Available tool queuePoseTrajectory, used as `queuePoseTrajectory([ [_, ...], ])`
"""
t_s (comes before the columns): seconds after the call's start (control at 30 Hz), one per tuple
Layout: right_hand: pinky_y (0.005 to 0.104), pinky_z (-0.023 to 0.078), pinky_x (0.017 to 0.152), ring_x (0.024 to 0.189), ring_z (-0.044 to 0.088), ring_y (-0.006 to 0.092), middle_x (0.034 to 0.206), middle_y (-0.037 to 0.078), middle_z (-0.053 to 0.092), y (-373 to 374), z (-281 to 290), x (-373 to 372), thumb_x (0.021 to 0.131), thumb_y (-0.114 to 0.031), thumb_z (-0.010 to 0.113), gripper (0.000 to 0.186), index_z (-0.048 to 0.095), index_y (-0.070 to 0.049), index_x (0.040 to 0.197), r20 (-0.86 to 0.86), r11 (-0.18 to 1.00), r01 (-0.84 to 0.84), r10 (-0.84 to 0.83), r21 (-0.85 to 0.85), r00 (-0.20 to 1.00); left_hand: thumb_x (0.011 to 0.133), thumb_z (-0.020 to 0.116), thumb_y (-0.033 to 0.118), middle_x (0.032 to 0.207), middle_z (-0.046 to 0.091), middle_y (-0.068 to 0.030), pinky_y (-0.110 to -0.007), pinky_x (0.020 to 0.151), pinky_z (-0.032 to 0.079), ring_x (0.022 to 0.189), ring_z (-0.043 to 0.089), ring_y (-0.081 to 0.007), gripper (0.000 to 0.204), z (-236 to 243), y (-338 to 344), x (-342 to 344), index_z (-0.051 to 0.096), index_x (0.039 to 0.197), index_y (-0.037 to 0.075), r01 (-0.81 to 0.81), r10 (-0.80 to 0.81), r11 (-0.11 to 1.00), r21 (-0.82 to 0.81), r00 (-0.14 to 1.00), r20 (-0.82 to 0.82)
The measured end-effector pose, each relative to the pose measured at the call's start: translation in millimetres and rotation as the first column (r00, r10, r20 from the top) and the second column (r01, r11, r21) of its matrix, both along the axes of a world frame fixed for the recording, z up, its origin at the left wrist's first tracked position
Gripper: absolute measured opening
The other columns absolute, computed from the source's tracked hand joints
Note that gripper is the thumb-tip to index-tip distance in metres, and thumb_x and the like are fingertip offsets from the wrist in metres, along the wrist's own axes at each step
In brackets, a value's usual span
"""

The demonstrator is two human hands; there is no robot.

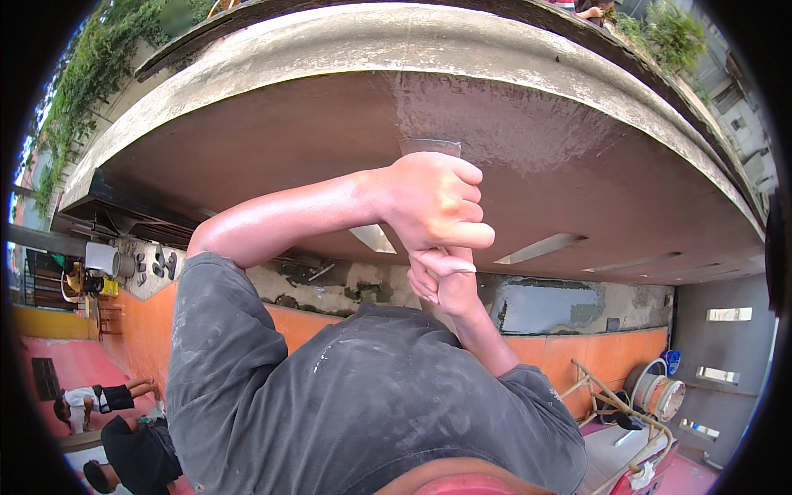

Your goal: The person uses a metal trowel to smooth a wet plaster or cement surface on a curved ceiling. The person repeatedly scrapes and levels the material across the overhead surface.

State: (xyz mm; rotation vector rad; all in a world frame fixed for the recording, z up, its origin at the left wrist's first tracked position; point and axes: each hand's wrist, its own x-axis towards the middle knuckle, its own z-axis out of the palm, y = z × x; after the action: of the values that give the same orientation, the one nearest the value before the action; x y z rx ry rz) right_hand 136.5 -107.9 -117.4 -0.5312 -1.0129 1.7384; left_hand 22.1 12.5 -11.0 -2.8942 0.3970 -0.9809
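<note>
My left hand [437, 198] is closed on a flat-bladed tool [430, 146], its straight top edge showing above my knuckles and its handle mostly hidden. Just below, my right hand [445, 280] has its fingers curled tightly against the underside of my left hand, apparently on the same tool's handle. The blade lies at a brown concrete surface [272, 140], beside a darker, glossy smeared patch [536, 124]. A pale, rounded concrete edge [396, 37] bounds that surface, and slot-like openings [536, 247] run along its lower part.
Two people [91, 404] [132, 454] are at the lower left, another person [590, 12] at the top right. A tubular metal frame [590, 379] and round containers [660, 392] stand lower right, near a grey wall [718, 338]. Sandals [161, 264] lie at the left, along orange flooring [140, 322].
</note>
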Motion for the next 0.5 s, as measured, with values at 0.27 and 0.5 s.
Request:
queuePoseTrajectory([
  [0.27, 0.0228, 0.033, 0.037, 0.040, 0.041, 0.0055, 0.055, -0.002, 0.044, 3.7, 1.2, 6.8, 0.109, -0.028, 0.045, 0.029, 0.057, -0.003, 0.101, -0.048, 0.998, -0.066, 0.065, -0.014, 0.997, 0.089, 0.063, 0.044, 0.055, 0.043, 0.0011, -0.034, 0.052, 0.038, 0.051, 0.050, -0.0185, 0.038, 12.0, 0.1, -4.2, 0.048, 0.068, 0.016, -0.083, 0.091, 0.993, 0.080, 0.990, -0.109],
  [0.5, 0.0216, 0.032, 0.037, 0.040, 0.039, 0.0046, 0.056, -0.002, 0.044, -1.2, 26.4, 5.3, 0.111, -0.032, 0.042, 0.030, 0.055, -0.007, 0.102, -0.015, 0.995, -0.089, 0.089, -0.038, 0.996, 0.090, 0.059, 0.043, 0.055, 0.034, 0.0008, -0.034, 0.049, 0.028, 0.047, 0.038, -0.0182, 0.041, 16.2, -3.5, -6.4, 0.043, 0.065, 0.014, -0.008, 0.008, 1.000, 0.002, 0.999, -0.037],
])
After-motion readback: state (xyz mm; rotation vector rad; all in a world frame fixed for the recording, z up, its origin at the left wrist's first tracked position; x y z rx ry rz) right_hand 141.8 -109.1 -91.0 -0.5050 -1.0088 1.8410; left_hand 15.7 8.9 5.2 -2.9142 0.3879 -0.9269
